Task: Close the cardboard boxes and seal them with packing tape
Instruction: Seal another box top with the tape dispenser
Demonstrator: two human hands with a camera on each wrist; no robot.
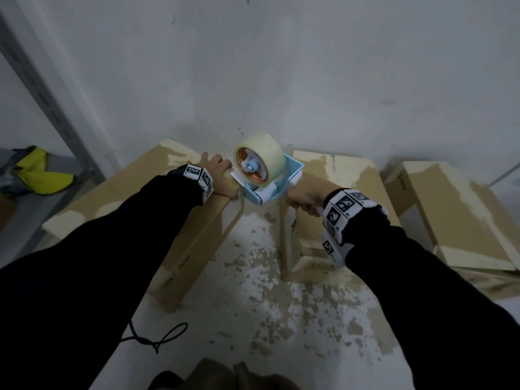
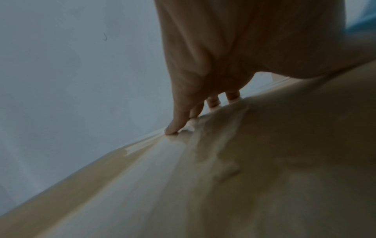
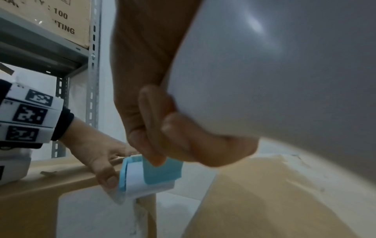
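Steadiness matters as my right hand (image 1: 302, 199) grips the blue tape dispenser with its clear roll (image 1: 263, 171) at the closed brown cardboard box (image 1: 146, 209) edge, my flat left hand (image 1: 218, 175) pressing its top.

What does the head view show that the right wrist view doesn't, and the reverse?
Only the head view shows the tape roll on the dispenser, a third box at far right, and the littered floor. Only the right wrist view shows a labelled carton on the metal shelving. Both show the left hand resting on the left box beside the blue dispenser, which the right hand grips.
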